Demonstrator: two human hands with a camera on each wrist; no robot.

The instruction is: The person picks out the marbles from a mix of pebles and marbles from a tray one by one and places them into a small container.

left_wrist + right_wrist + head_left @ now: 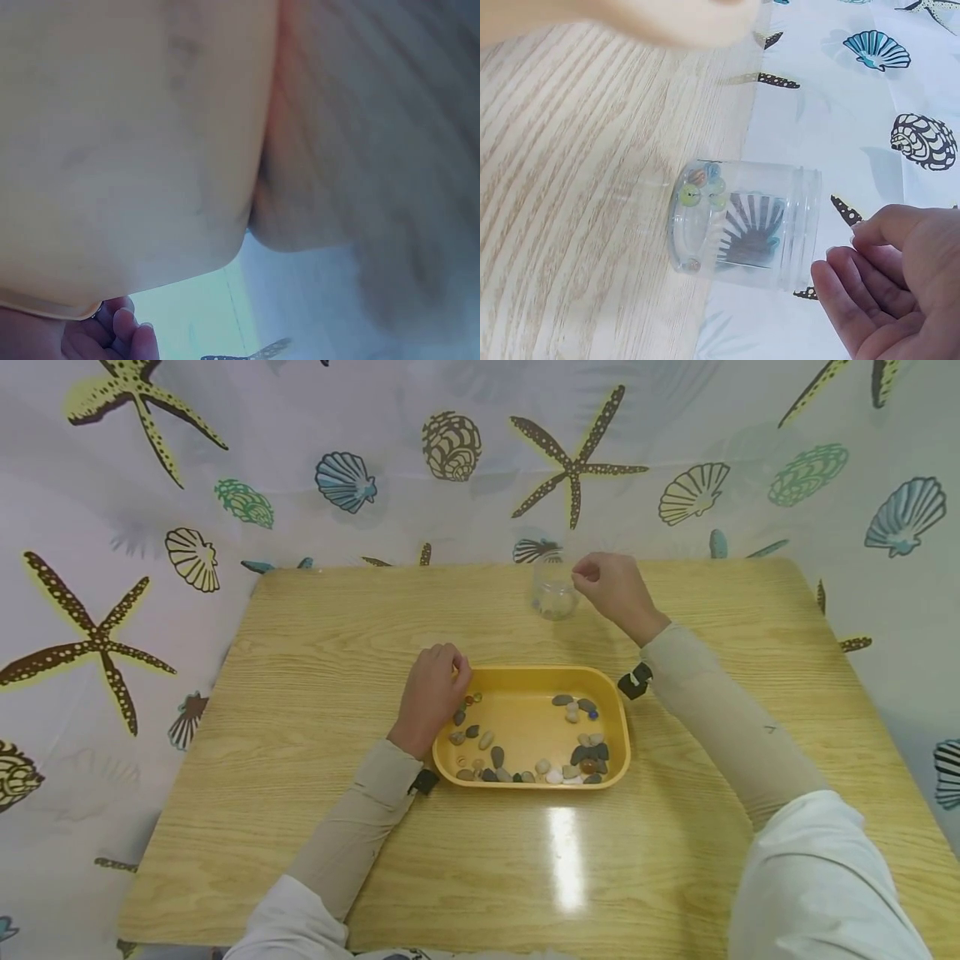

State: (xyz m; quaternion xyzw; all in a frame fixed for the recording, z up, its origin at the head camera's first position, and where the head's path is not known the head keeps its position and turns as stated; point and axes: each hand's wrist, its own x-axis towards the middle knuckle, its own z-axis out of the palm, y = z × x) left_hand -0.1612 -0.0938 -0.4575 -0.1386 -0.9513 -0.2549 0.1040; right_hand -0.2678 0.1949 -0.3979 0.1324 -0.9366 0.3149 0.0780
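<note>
My left hand [435,693] grips the far left corner of a yellow plastic tray [525,670]; in the left wrist view its curled fingers [127,334] are at the rim. The tray holds several grey, brown and white pebbles [497,757], plus a few glass marbles, one of them a blue marble [593,715]. Beyond the tray stands a clear jar [555,597], upright and lidless, with several marbles [691,195] at its bottom. My right hand [617,593] hovers beside the jar's mouth, fingers loosely bent, with nothing visible between thumb and fingertips.
Everything stands on a wood-grain table [337,643]. A white curtain [277,418] printed with starfish and shells hangs along the table's back and sides. The jar is close to the back edge. Black wrist cameras [636,681] sit on both forearms.
</note>
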